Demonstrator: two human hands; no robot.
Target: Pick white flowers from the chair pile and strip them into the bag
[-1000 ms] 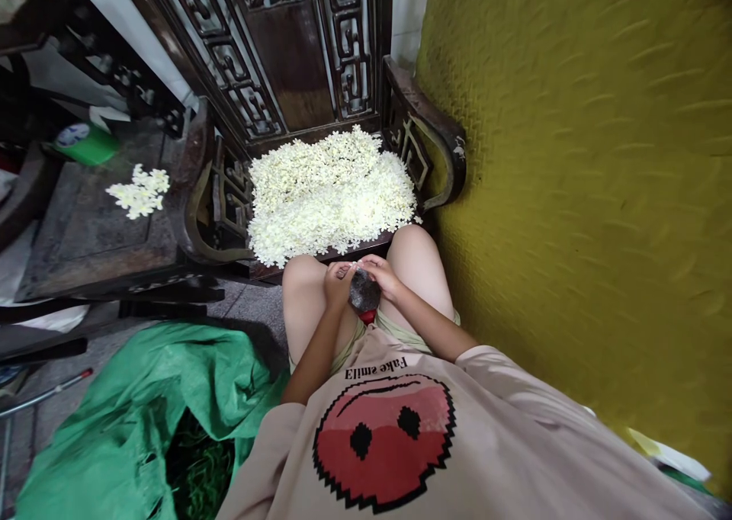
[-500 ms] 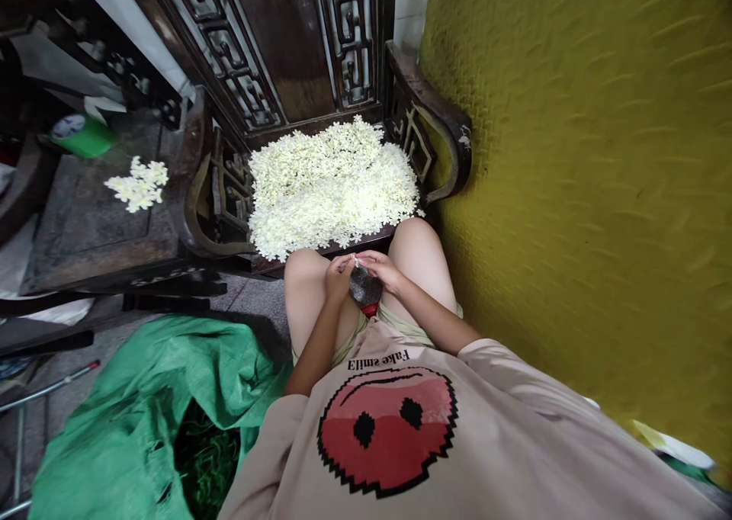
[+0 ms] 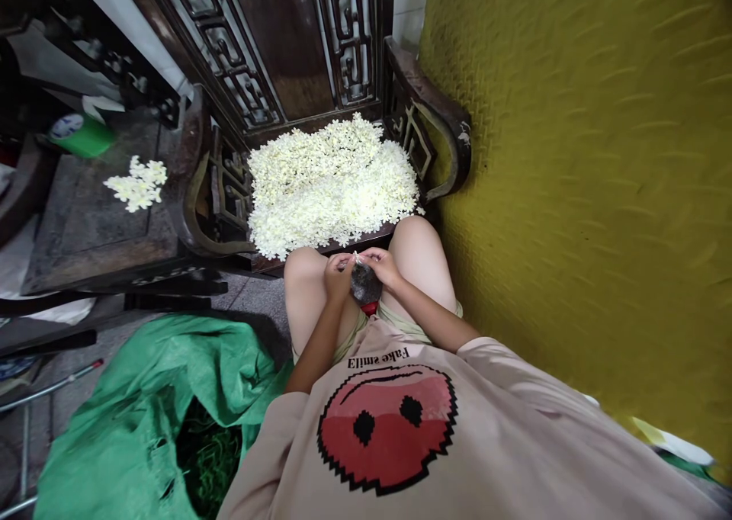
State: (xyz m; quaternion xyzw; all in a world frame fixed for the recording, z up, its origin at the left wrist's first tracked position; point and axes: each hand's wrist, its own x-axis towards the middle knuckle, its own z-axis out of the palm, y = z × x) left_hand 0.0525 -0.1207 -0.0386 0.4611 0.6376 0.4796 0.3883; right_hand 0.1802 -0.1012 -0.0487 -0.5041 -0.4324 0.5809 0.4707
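Between my knees, my left hand and my right hand meet fingertip to fingertip. Both pinch a small white flower, of which only a sliver shows. Just beyond them, a thick layer of white and pale yellow flowers covers the seat of a dark carved wooden chair. Below my hands the grey floor shows through the gap between my legs, with a bit of something red near my shorts.
At left, a dark wooden side table bears a small cluster of flowers and a green roll. A large green sack with green strands inside lies at lower left. A yellow textured panel rises along the right.
My hands stay together at nearly the same spot, with a slight shift of the fingers around the flower. The view has moved very slightly.
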